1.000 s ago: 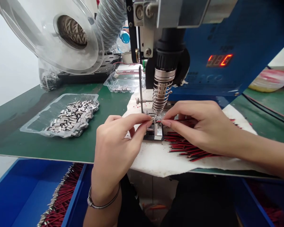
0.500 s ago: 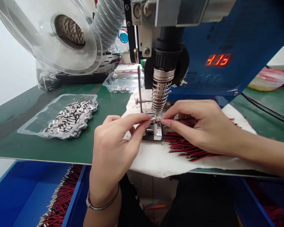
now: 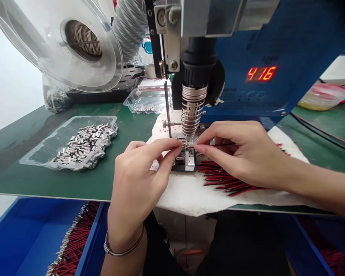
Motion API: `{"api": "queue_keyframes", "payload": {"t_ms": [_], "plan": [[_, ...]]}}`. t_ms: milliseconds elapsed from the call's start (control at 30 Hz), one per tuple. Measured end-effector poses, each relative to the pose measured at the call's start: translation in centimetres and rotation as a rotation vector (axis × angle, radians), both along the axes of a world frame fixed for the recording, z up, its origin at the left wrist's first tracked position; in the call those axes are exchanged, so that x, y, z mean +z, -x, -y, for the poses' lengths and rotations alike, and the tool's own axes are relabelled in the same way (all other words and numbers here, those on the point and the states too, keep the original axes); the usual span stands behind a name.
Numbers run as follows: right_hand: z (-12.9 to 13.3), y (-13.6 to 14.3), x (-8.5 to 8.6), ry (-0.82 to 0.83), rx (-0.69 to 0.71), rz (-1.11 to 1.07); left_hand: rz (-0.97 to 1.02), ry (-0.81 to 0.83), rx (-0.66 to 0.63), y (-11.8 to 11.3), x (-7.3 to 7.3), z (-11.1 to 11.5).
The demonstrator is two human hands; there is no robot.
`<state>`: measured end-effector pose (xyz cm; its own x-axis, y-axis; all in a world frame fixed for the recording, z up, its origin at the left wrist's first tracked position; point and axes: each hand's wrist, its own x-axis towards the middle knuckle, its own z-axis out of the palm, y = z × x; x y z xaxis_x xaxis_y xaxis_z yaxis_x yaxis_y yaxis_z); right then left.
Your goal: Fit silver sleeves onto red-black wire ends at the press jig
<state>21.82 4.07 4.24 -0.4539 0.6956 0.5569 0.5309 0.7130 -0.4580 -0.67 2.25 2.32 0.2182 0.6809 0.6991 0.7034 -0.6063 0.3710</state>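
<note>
Beneath the spring-wrapped tip (image 3: 193, 111) of a blue machine (image 3: 247, 92), both hands meet at a small metal fixture (image 3: 190, 163). My left hand (image 3: 143, 172) pinches a tiny metal part at the fixture's left side; the fingertips mostly hide it. A red and black wire (image 3: 218, 145) is pinched between thumb and forefinger of my right hand (image 3: 241, 153), its end pointing left over the fixture. Below the right hand, many cut red-black wires (image 3: 224, 180) lie on a white cloth (image 3: 186, 195).
A clear tray (image 3: 37, 159) of small metal cylinders sits on the green table (image 3: 120, 153) at left. Another clear tray (image 3: 146, 96) stands behind. A clear round hood (image 3: 46, 50) overhangs the left. Blue bins (image 3: 25, 230) with wires are below the table edge.
The whole view has shifted slightly, with the machine a little further left. The red display now reads 416. Both hands keep nearly the same pose and grip.
</note>
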Motion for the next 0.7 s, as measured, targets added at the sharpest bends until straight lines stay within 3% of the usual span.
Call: {"api": "queue_keyframes", "payload": {"t_ms": [700], "plan": [[0.23,0.05,0.47,0.062,-0.056,0.007,-0.007,0.042,-0.001,-0.04,0.20,0.10]]}}
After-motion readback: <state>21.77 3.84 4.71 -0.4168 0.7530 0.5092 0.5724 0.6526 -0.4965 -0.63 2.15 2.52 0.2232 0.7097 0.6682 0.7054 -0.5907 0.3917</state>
